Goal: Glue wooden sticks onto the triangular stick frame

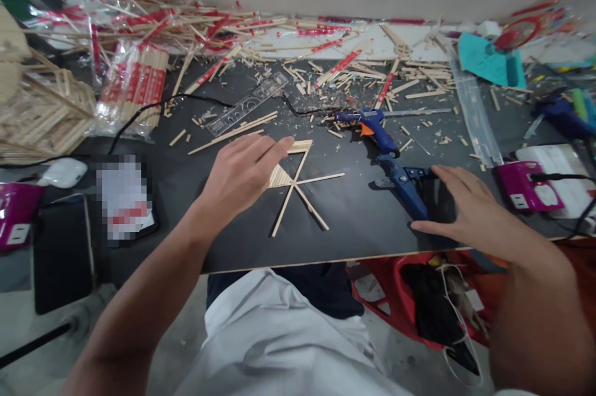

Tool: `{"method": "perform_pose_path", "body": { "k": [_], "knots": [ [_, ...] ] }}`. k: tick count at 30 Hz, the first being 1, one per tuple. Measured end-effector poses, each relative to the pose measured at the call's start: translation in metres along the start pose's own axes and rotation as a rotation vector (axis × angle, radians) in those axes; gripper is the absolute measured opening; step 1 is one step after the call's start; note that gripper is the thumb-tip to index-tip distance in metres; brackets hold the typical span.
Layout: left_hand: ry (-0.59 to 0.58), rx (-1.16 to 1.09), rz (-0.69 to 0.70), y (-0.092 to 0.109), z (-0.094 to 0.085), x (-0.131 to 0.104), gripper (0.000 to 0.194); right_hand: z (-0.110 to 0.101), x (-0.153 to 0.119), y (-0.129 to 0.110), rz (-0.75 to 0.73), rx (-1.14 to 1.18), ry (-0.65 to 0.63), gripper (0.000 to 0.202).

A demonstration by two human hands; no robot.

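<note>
The right hand point(479, 213), spread loose, is nearer the cutter point(407, 188), which slants nose-away on the table point(354, 234) just left of its palm — I can't tell if the left hand point(244, 166) pinches the stick star point(293, 183).

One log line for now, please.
left hand: over stick frame | right hand: spread open at cutter | glue gun: lying beyond cutter
</note>
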State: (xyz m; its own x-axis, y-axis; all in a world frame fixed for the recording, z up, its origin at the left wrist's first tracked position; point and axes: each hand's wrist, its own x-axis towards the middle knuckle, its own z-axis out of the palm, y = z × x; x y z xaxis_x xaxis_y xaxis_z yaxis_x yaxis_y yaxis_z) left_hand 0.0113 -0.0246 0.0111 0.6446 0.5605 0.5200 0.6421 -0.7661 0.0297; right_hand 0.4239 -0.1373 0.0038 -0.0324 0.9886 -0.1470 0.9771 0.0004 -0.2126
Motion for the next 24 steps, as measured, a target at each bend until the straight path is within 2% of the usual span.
{"method": "perform_pose_path", "body": {
  "k": [5,9,12,16,20,24],
  "knots": [
    [-0.001,0.007,-0.013,0.002,0.002,0.0,0.032,-0.004,-0.015,0.002,-0.031,0.054,-0.013,0.059],
    [-0.007,-0.027,-0.075,0.003,0.004,0.0,0.032,-0.01,-0.025,-0.018,0.141,0.04,-0.073,0.037],
    [0.003,-0.056,-0.109,0.006,0.004,0.0,0.029,-0.013,-0.024,-0.05,0.228,0.182,-0.106,0.019],
    [0.023,-0.093,-0.165,0.013,0.004,0.001,0.03,-0.014,-0.005,-0.107,0.159,0.499,-0.177,0.037],
    [0.053,-0.076,-0.198,0.016,0.005,0.0,0.031,-0.013,0.025,-0.162,0.068,0.547,-0.151,0.029],
    [0.045,-0.053,-0.222,0.011,0.007,-0.001,0.034,-0.01,0.044,-0.193,0.018,0.562,-0.168,0.023]
  ]
}}
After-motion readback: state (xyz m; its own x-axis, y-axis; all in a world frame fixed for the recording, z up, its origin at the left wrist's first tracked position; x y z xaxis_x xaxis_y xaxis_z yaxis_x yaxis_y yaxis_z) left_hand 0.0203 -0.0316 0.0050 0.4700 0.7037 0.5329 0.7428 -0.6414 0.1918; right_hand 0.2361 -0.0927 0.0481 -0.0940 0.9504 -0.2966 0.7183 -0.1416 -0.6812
